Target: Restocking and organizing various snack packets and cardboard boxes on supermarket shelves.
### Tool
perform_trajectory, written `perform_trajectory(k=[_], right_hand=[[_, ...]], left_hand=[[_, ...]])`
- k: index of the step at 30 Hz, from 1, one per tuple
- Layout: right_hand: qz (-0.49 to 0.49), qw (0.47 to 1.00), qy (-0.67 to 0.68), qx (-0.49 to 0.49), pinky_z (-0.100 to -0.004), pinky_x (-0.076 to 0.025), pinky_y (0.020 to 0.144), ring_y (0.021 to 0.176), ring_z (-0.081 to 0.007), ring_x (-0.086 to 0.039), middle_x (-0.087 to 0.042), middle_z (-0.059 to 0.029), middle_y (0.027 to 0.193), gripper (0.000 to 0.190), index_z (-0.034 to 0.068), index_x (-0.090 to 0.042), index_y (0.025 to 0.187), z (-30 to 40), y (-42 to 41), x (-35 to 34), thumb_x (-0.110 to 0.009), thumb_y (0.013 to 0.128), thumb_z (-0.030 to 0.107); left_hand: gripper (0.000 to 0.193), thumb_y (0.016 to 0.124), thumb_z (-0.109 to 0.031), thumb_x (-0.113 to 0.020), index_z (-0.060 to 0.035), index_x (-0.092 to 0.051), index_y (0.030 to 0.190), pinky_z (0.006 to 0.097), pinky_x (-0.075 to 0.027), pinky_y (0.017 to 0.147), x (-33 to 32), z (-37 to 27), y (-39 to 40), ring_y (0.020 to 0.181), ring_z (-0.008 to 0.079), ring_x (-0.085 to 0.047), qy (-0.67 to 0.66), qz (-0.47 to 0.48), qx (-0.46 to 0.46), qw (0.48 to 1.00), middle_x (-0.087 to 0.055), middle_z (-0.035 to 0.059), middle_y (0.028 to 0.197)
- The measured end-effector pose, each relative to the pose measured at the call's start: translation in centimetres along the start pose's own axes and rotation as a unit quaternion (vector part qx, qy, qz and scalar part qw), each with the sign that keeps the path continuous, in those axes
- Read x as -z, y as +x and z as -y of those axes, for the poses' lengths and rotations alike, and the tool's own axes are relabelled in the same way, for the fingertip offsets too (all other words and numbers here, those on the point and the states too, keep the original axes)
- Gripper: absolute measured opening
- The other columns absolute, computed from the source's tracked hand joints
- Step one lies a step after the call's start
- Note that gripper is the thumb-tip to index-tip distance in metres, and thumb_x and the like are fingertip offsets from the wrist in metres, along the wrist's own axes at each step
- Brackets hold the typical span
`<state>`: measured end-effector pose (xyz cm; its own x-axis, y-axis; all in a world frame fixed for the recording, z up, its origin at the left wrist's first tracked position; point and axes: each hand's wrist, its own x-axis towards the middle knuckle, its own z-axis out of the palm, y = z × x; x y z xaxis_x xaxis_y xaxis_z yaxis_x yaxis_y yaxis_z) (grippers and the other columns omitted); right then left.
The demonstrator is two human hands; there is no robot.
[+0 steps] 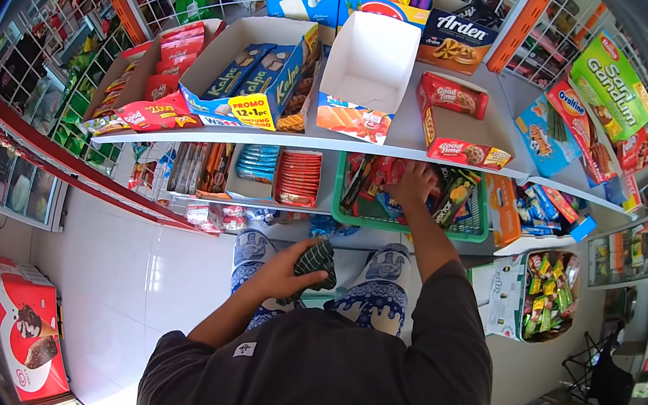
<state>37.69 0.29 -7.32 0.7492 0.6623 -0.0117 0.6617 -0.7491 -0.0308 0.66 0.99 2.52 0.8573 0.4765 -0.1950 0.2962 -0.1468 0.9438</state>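
Observation:
My left hand grips a dark green checked cloth above my knees. My right hand reaches into a green plastic basket on the lower shelf, among mixed snack packets; its fingertips are partly hidden by packets and shadow, so whether it holds one is unclear. Red packets lie beside that hand, and a dark packet with yellow print is to its right. Above the basket, on the upper shelf, stands a white open carton with nothing seen inside.
The upper shelf's edge overhangs the basket. On that shelf are a Kalpa wafer box and a Good Time cookie box. Red wafer packets fill a lower box at left. A carton of sachets stands at right.

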Motion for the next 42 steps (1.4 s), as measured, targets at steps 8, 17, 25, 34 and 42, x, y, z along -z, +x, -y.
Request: perform_trajectory(k=[8, 17, 25, 34, 42], right_hand=[[0.056, 0.997, -0.057, 0.012, -0.0658, -0.049, 0.089, 0.134, -0.0489, -0.036, -0.025, -0.0149, 0.155, 0.092, 0.026, -0.029, 0.149, 1.2, 1.7, -1.6, -0.078, 0.073, 0.048], [-0.012, 0.995, 0.094, 0.000, -0.0488, -0.051, 0.095, 0.115, -0.0393, -0.058, -0.056, -0.0147, 0.134, 0.058, 0.017, -0.055, 0.130, -1.8, 4.3, -0.6, -0.071, 0.077, 0.036], [-0.017, 0.982, 0.118, 0.143, -0.0484, -0.046, 0.101, 0.135, -0.0370, -0.042, -0.036, -0.0151, 0.153, 0.058, 0.019, -0.057, 0.133, -4.5, -2.3, -2.7, -0.070, 0.076, 0.020], [-0.167, 0.916, 0.328, 0.159, -0.0451, -0.051, 0.092, 0.110, -0.0376, -0.061, -0.061, -0.0192, 0.126, 0.030, 0.009, -0.070, 0.108, -2.9, -4.0, -3.0, -0.065, 0.082, 0.020], [-0.262, 0.877, 0.401, 0.037, -0.0397, -0.050, 0.064, 0.072, -0.0332, -0.068, -0.069, -0.0216, 0.082, 0.027, 0.000, -0.068, 0.102, -9.0, 3.1, 0.0, -0.066, 0.085, 0.021]], left_hand=[[0.068, 0.086, -0.036, -0.075, -0.0024, -0.045, 0.137, 0.0361, -0.051, 0.089, 0.2, -0.3, -0.1, 0.104, 0.0277, -0.066, 0.020, 0.008, 0.018, 1.000, -0.065, 0.0194, 0.115], [0.070, 0.086, -0.041, -0.073, -0.0041, -0.044, 0.139, 0.0377, -0.050, 0.091, 0.1, -0.8, 0.6, 0.109, 0.0302, -0.064, 0.037, 0.025, 0.029, 0.999, -0.062, 0.0215, 0.120], [0.071, 0.086, -0.042, -0.073, -0.0047, -0.044, 0.140, 0.0378, -0.048, 0.094, -0.4, 0.2, 1.1, 0.110, 0.0314, -0.063, 0.010, 0.047, 0.006, 0.999, -0.061, 0.0220, 0.120], [0.070, 0.086, -0.038, -0.074, -0.0036, -0.044, 0.140, 0.0360, -0.049, 0.093, -0.3, -0.2, 1.1, 0.109, 0.0284, -0.063, 0.000, 0.048, 0.007, 0.999, -0.062, 0.0204, 0.121], [0.070, 0.087, -0.037, -0.073, -0.0029, -0.043, 0.140, 0.0349, -0.050, 0.091, 0.0, -0.2, 0.6, 0.107, 0.0263, -0.065, -0.018, 0.055, 0.011, 0.998, -0.063, 0.0189, 0.120]])
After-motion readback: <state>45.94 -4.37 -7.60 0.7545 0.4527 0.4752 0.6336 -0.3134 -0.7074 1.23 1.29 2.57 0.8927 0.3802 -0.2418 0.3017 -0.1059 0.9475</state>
